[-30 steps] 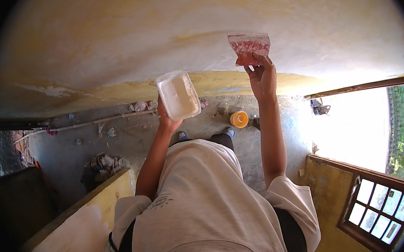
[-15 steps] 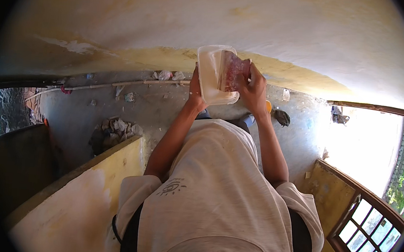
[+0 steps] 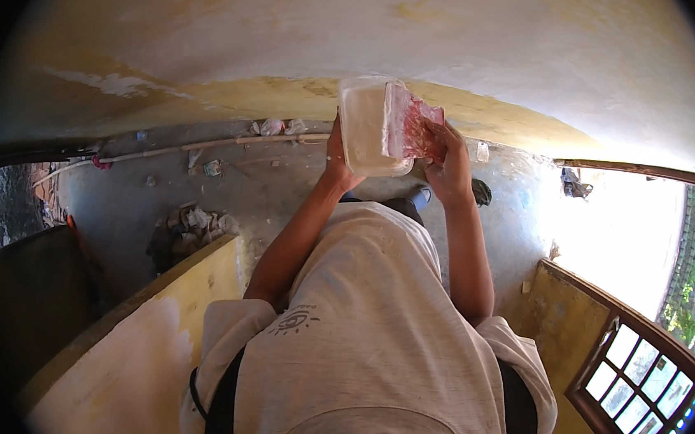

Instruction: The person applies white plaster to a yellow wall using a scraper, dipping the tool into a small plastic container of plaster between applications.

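Note:
My left hand (image 3: 338,157) grips the side of a translucent plastic tub (image 3: 385,169), raised in front of me and tipped so its inside shows. Pale, whitish paste lies in the tub. My right hand (image 3: 453,167) is closed on a flat red spreader (image 3: 421,129) with a pale strip along its left edge. That edge lies over the right part of the tub; whether it touches the paste I cannot tell. Some fingers of my left hand are hidden behind the tub.
Ahead rises a yellowish wall (image 3: 494,48) with whitish patches. A long pole (image 3: 205,145) lies on the grey floor near its foot, beside scraps. A rubbish heap (image 3: 189,232) sits left, behind a low wall (image 3: 140,315). A paned window (image 3: 638,387) and bright opening are right.
The spreader has shifted slightly right and turned, showing more of its red face beyond the tub's right side. The tub stays nearly in place.

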### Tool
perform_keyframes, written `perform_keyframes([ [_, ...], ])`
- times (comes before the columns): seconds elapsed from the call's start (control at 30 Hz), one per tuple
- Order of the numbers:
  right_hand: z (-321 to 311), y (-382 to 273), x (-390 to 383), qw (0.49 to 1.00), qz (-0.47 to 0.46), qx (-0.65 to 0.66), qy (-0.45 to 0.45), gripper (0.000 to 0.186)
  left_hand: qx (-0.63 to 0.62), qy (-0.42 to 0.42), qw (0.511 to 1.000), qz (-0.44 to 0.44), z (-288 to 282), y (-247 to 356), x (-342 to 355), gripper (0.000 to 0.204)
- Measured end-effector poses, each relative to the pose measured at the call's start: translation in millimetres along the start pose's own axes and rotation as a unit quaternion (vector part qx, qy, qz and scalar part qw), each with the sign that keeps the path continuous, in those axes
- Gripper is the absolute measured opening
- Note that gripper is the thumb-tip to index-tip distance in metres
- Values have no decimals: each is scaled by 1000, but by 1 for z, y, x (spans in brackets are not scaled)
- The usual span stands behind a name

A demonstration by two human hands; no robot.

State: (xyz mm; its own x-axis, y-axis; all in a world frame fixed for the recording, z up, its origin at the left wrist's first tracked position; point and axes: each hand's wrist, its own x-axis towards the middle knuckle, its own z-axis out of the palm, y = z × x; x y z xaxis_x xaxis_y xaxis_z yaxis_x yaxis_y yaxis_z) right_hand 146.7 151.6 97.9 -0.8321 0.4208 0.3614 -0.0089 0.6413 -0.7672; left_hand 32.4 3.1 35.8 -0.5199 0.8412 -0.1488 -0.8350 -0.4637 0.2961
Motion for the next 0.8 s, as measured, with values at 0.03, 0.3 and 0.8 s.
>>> perform_keyframes([
  [0.03,-2,1,-1,902,250,349,50,19,0,7,1000,1,2,-3,3,63],
  [0.3,-26,2,-12,600,464,645,94,14,47,-17,999,-15,20,-27,13,66],
  [0.8,-23,-21,21,976,213,8,39,21,58,15,997,-51,28,-44,27,68],
])
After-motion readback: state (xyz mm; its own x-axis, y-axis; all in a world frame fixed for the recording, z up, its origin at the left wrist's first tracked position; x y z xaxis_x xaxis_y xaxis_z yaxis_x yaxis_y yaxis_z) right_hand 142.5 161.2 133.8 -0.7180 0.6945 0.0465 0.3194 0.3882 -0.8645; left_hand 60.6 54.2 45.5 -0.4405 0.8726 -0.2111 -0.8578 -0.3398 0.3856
